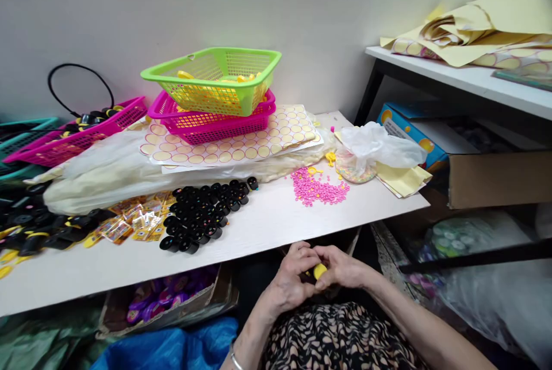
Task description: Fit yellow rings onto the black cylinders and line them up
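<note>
Now | left hand (290,283), right hand (345,269) | fingers curled, pinching yellow piece (319,271)

Bare forearms; silver bracelet (235,360) on left wrist; black-beige patterned garment (336,338).

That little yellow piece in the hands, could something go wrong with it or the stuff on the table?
1. The small yellow piece is pinched between the left hand and right hand over the lap, below the table edge; a slip might drop it among the boxes underneath.
2. The pink beads lie loose near the table front edge and could roll off if nudged.
3. The black caps are heaped loosely, so a bump could scatter them.
</note>
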A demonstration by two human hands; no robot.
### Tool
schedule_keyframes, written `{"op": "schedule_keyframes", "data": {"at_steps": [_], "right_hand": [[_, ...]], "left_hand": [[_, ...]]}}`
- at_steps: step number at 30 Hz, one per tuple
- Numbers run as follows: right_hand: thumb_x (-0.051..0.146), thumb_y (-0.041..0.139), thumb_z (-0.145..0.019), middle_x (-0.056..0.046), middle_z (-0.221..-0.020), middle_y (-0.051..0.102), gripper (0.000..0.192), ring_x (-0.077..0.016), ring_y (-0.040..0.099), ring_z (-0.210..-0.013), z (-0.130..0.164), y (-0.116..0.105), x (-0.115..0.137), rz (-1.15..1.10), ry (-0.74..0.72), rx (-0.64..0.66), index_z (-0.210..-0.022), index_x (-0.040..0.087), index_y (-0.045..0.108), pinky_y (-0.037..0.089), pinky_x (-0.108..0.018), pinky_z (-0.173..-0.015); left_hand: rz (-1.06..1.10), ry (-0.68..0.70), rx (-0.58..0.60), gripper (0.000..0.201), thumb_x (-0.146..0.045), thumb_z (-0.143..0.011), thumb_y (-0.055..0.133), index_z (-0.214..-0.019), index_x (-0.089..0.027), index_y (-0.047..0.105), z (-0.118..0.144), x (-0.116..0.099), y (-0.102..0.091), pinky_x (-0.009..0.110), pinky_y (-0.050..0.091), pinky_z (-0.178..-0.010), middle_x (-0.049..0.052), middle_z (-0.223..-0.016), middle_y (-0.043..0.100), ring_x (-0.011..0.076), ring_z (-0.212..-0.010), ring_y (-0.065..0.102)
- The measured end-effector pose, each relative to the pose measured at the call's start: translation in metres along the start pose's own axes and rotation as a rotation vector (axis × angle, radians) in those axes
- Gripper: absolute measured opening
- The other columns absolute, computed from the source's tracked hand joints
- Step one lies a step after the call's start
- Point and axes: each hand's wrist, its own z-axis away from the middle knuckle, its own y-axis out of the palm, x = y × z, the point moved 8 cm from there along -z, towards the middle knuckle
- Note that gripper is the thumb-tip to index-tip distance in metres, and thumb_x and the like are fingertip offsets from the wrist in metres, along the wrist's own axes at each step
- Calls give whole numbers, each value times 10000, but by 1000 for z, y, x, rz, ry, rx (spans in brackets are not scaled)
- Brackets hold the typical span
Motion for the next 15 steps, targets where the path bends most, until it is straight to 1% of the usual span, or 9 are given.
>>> {"op": "schedule_keyframes", "data": {"at_steps": [1,3,4,6,8,9,10,12,15], "right_hand": [[215,717,-554,-37,-981,621,529,-193,561,-875,-4,-6,-8,189,46,-30,-1063,169,583,435,-285,-726],[204,661,-613,-92,-1124,589,562,-235,534,-1032,-13,-16,-26,624,161,-58,-1160,167,539,421,-315,-838],[182,622,-646,-120,-1168,572,553,-246,516,-1088,-19,-18,-34,814,223,-43,-1190,156,524,407,-322,-878],[115,546,-676,-168,-1146,591,471,-265,531,-1102,-33,-15,-51,1058,349,52,-1147,114,570,413,-337,-885],[65,529,-642,-192,-1024,647,368,-292,588,-1023,-46,-7,-65,1127,446,157,-988,79,656,453,-353,-824],[55,546,-611,-194,-963,666,326,-304,609,-982,-52,-3,-69,1130,478,194,-907,68,681,469,-357,-793],[52,565,-581,-191,-922,678,306,-310,622,-952,-56,1,-73,1137,506,234,-860,63,691,479,-356,-772],[54,585,-549,-181,-890,688,318,-306,634,-922,-61,6,-76,1139,535,293,-848,59,696,490,-343,-749],[70,583,-559,-173,-895,689,356,-291,643,-897,-57,6,-72,1107,518,320,-898,61,692,493,-320,-717]], "left_hand": [[-2,-15,-11,320,-188,-603,727,-918,-201,673,0,4,-10,377,427,-886,68,-937,640,207,-907,558],[-69,-77,-141,325,-197,-660,680,-984,-196,647,-4,18,-45,348,453,-841,83,-1011,611,205,-941,552],[-162,-115,-252,291,-202,-692,648,-983,-191,643,-8,25,-68,356,447,-849,88,-1019,605,208,-948,547],[-493,-189,-469,230,-226,-726,601,-946,-178,651,-19,33,-114,397,412,-877,105,-1031,594,243,-994,507],[-867,-337,-569,202,-245,-747,561,-906,-166,657,-38,42,-149,441,376,-874,123,-1059,578,294,-1048,442],[-1017,-420,-590,215,-260,-758,540,-900,-148,655,-48,47,-162,454,369,-854,142,-1065,565,319,-1073,411],[-1132,-482,-579,239,-282,-766,526,-894,-126,654,-59,52,-171,460,363,-836,162,-1063,555,336,-1086,389],[-1266,-563,-525,297,-328,-771,510,-882,-93,655,-79,62,-181,458,356,-802,185,-1041,543,354,-1084,371],[-1318,-612,-468,345,-374,-770,501,-869,-86,662,-96,76,-184,451,337,-776,190,-997,546,354,-1052,371]]}}
